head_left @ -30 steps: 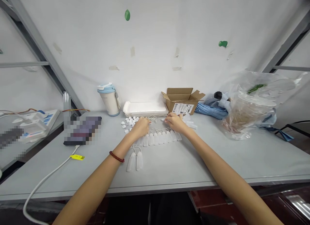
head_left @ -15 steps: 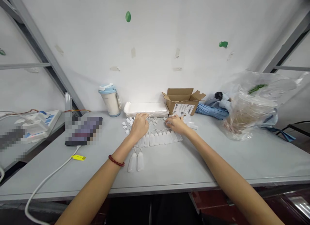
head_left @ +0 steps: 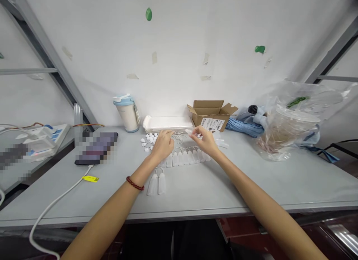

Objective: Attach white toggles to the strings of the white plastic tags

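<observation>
My right hand (head_left: 205,138) is raised over the table in front of the cardboard box, pinching a small translucent plastic bottle (head_left: 189,132) that points left. My left hand (head_left: 163,145) is over the white cords (head_left: 179,137), its fingers bent together; anything in its grip is hidden. Below both hands lies a row of several translucent bottles (head_left: 186,158) with cords at their tops. Nearer to me are two corded bottles (head_left: 161,183) side by side. White caps (head_left: 147,150) are scattered left of my left hand. Loose clear bottles (head_left: 223,143) lie right of my right hand.
A stack of white trays (head_left: 169,122) stands behind the hands, beside an open cardboard box (head_left: 214,122). A tumbler (head_left: 128,116) and a phone (head_left: 96,148) with a charging cable (head_left: 60,198) are left. Blue cloth (head_left: 246,126) and a plastic-wrapped container (head_left: 291,131) are right.
My right hand has risen from the table by the loose bottles and turned, and a small translucent bottle now shows in its fingertips. The left hand has stayed nearly still.
</observation>
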`<state>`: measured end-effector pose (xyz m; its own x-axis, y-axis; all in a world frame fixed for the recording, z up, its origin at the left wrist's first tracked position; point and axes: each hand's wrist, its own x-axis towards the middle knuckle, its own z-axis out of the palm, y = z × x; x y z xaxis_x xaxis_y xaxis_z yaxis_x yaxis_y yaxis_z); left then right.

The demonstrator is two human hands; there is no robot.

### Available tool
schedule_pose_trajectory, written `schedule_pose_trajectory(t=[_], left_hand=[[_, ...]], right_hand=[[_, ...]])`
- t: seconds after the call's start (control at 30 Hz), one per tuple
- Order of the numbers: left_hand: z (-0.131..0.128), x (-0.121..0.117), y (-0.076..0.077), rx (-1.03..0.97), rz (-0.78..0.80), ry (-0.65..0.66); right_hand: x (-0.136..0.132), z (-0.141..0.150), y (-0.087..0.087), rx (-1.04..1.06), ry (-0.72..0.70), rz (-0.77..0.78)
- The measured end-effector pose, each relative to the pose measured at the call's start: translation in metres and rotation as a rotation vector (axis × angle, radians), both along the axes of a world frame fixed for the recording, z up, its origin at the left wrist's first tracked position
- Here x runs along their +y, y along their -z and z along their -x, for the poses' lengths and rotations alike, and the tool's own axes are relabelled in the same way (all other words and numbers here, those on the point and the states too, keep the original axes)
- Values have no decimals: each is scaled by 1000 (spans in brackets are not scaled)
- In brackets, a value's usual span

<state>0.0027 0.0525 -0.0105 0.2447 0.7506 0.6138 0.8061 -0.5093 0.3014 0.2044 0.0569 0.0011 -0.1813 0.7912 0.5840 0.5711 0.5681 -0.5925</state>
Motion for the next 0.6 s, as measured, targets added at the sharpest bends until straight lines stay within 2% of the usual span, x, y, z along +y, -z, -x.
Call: schedule_pose_trajectory(t=[0.2, 0.6], left_hand=[[-11, -11, -5, -9, 25, 104], [-15, -19, -14, -151, -22, 164]], right_hand=[[-21, 23, -4, 54, -130, 59], [-18, 21, 2, -31, -70, 73]])
